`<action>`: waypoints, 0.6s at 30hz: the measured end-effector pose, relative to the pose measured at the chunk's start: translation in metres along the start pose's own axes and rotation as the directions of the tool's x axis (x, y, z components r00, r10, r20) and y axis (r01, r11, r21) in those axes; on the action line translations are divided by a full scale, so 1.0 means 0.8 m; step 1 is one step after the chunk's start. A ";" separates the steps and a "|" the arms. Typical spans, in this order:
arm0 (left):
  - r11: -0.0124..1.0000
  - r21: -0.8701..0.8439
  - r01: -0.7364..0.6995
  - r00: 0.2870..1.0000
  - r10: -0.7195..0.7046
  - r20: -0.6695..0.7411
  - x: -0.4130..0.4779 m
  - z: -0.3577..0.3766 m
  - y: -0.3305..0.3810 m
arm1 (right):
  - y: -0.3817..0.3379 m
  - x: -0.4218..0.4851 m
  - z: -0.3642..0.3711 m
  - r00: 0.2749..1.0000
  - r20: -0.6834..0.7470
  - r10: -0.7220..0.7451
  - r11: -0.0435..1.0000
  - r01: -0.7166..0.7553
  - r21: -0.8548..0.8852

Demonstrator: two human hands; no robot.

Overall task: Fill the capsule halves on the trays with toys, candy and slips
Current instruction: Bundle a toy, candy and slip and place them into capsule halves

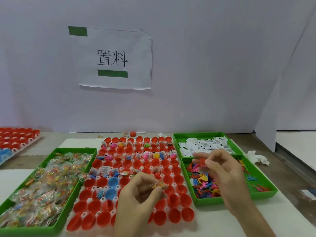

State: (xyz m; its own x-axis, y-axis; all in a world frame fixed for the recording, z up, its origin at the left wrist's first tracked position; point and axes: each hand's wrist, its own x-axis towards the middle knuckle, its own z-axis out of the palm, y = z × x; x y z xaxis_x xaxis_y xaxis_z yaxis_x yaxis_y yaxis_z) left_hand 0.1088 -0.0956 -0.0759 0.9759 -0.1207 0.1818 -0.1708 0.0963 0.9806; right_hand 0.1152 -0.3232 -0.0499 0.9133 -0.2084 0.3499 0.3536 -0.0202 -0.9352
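The left hand (142, 194) is hovering over the near rows of the white moulded tray (171, 174), its fingers curling in and pinching a small yellow-orange toy (159, 184). Under it the glossy red capsule halves (174, 215) are sitting mouth-up in their sockets, round and hollow, the nearest ones holding nothing; two blue halves (113, 181) are standing among them.

To the right, the right hand (222, 170) is reaching over a green plastic tray (222, 201) with a gridded floor, thumb and fingertips gripping a spiky red toy (201, 162) above a heap of thin, bright plastic figures (205, 185).

On the left a long green tray (77, 190) is lying full of crinkly, clear-wrapped candy (42, 185) in mixed colours.

Further back, several rows of halves are carrying folded printed slips and small coloured toys (145, 155). Just behind the toy tray, another green tray (196, 135) is holding a pile of white paper slips (201, 145). A crumpled white tissue (256, 157) is lying beside it on the worktop (222, 219).

Near the wall a closed red capsule (133, 133) is resting alone, and at far left a second tray of red halves (17, 137) is sitting. A paper sign (114, 59) with green tape is hanging on the pale wall.
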 end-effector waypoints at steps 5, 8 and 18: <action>0.998 0.058 -0.037 0.998 0.039 -0.041 -0.002 0.005 -0.008 | 0.017 0.088 -0.041 0.986 -0.161 0.049 0.868 -0.122 -0.481; 0.974 0.175 -0.141 0.990 0.140 0.021 -0.007 0.008 -0.012 | 0.042 0.138 -0.049 0.993 -0.059 0.104 0.534 -0.105 -0.839; 0.947 0.215 -0.239 0.970 0.243 0.009 -0.008 0.012 -0.002 | 0.089 0.169 -0.027 0.971 -0.015 0.237 0.218 -0.068 -0.974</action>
State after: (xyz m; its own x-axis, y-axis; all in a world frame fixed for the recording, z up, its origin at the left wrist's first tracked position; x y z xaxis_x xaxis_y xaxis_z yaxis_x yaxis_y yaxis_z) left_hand 0.1015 -0.1043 -0.0780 0.9040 -0.1022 0.4152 -0.4242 -0.0923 0.9008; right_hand 0.2599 -0.3738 -0.0706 0.9680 -0.2216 0.1178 -0.1816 -0.9424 -0.2810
